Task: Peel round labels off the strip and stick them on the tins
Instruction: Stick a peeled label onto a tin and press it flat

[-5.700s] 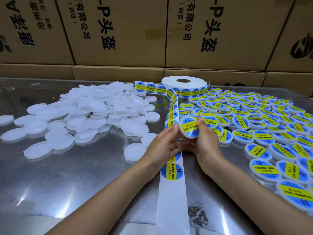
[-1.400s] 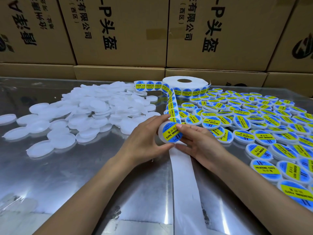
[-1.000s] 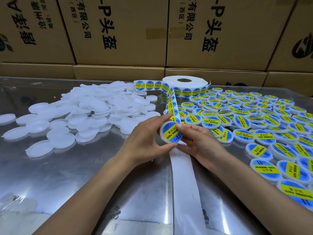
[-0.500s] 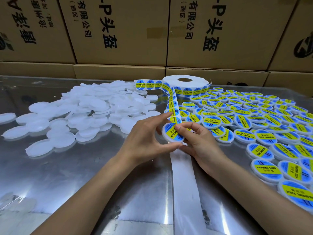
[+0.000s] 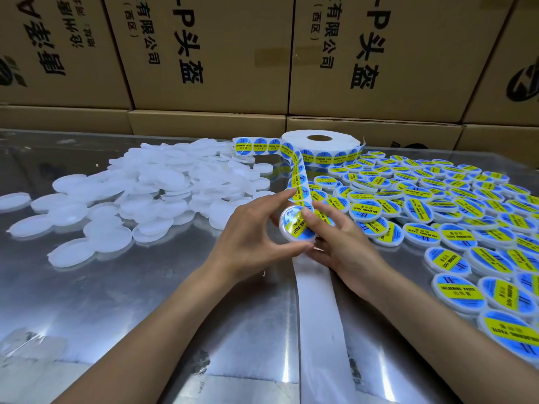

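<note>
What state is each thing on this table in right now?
Held tin: labelled, tilted, gripped by left hand; right hand presses its label.
Label roll: partly unwound.
Strip: near end bare.
White tins: unlabelled, heaped.
Right pile: labelled.

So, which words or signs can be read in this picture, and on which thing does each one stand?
"SOLDERING PASTE": labelled tins and the strip's round labels.
"头盔": cardboard boxes.
"有限公司": same boxes.
"(西区)": same boxes.
Small characters under "SOLDERING PASTE": too small to read.
Print on the leftmost box: cut off and tilted, not readable.
</note>
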